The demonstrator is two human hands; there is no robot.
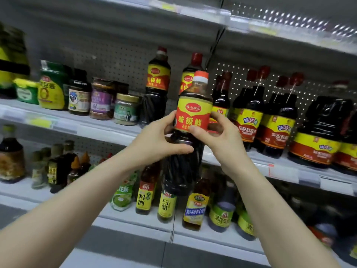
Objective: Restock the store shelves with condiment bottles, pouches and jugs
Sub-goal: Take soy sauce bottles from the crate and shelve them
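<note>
A tall dark soy sauce bottle [190,113] with a yellow and red label and an orange cap is held upright in front of the middle shelf [108,130]. My left hand [160,140] grips its waist from the left. My right hand [218,140] pinches it from the right at the label's lower edge. Two matching bottles [157,86] stand behind it on that shelf, the second one [190,74] partly hidden by the held bottle.
Jars [102,99] and green tubs [51,86] fill the middle shelf's left part. Dark handled jugs [278,120] stand to the right. The lower shelf [135,215] holds cooking wine and vinegar bottles [167,206]. An upper shelf edge [251,22] runs overhead.
</note>
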